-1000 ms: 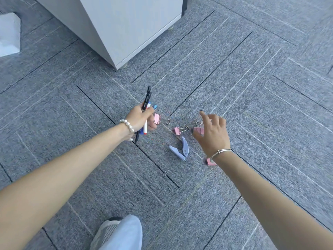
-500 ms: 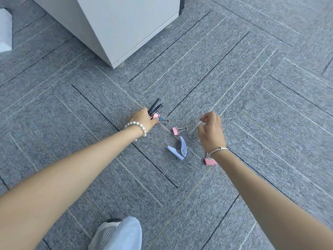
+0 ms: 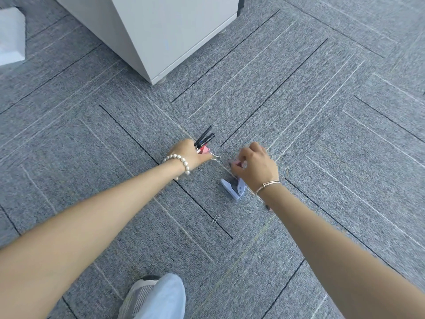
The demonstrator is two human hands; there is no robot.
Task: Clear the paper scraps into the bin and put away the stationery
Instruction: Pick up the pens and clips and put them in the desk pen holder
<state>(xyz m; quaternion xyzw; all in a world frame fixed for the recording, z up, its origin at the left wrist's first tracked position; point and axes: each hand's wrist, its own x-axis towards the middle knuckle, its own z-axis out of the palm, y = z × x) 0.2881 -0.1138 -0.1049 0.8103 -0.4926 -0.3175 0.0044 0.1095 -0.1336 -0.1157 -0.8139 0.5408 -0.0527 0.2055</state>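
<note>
Pens (image 3: 204, 138) and pink clip (image 3: 204, 150) gripped in left hand (image 3: 187, 153), right hand (image 3: 255, 165) pinching another clip (image 3: 236, 162)

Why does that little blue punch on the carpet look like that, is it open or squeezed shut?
Open. The blue punch lies untouched on the carpet, its two arms spread in a V, beside the right hand.

Far side: the grey cabinet (image 3: 174, 31) stood on the carpet (image 3: 322, 134), well apart from the hands, walling off the top centre.
Between the hands: a narrow strip of carpet, with a pink binder clip (image 3: 208, 151) at its left edge.
Near side: hole punch (image 3: 234, 187) just beside the right wrist; paper clip (image 3: 215, 219) and shoe (image 3: 158, 295) lower down.
Right: open carpet.
</note>
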